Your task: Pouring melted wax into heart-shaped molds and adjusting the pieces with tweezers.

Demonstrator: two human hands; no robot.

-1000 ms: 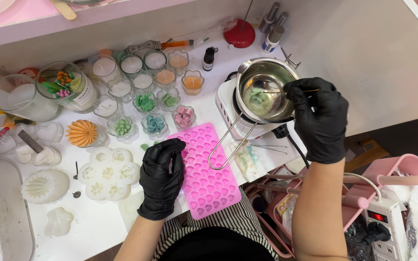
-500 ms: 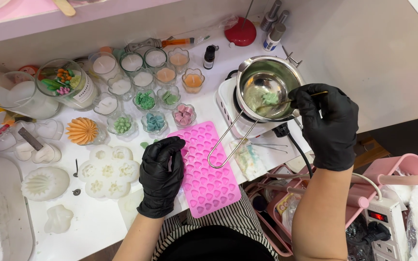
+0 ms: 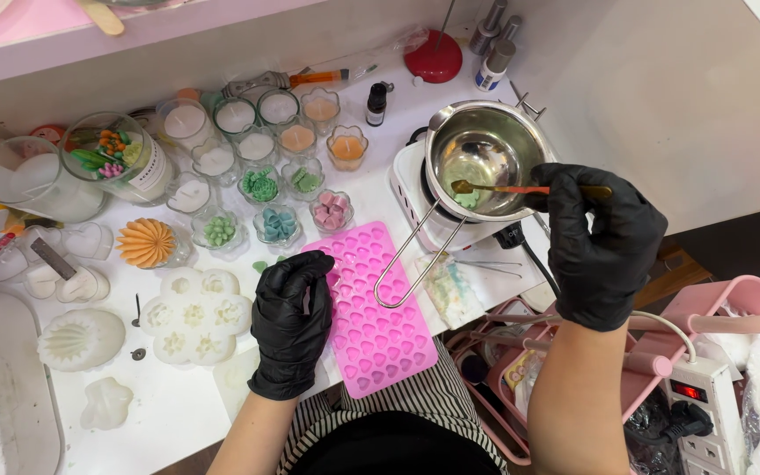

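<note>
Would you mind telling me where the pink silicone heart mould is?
The pink silicone heart mould lies centre-front on the white table, under the left hand, beside the steel melting pot.

White table (image 3: 178, 413) in front of me, evenly lit with soft shadows only. Pink shelf (image 3: 63, 44) runs along the top left above a pale back wall (image 3: 222, 62); a plain white panel (image 3: 705, 114) fills the upper right. Dark floor (image 3: 749, 255) shows past the table's right edge, with a pink basket (image 3: 749, 295) there.
</note>
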